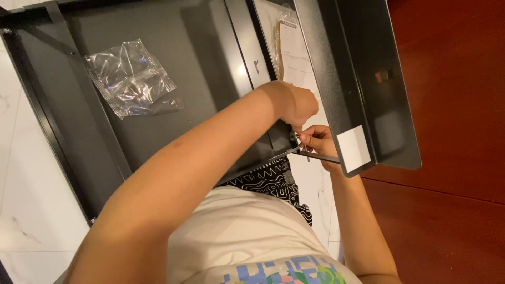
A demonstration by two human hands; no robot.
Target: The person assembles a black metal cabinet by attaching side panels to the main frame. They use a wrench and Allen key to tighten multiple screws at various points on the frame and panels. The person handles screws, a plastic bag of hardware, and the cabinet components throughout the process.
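Observation:
My left hand (295, 103) reaches across to the corner where a flat black metal panel (173, 79) meets an upright black metal panel (363, 73). Its fingertips pinch something small at the joint, hidden by the hand. My right hand (318, 141) sits just below, fingers closed on a thin metal tool (321, 156) that lies along the lower edge of the upright panel. A white sticker (354, 148) marks that panel's lower corner.
A crumpled clear plastic bag (131, 78) lies on the flat panel. A paper sheet with a small bag (292, 50) rests between the panels. White marble floor (21, 210) is on the left, dark red wood (457, 131) on the right.

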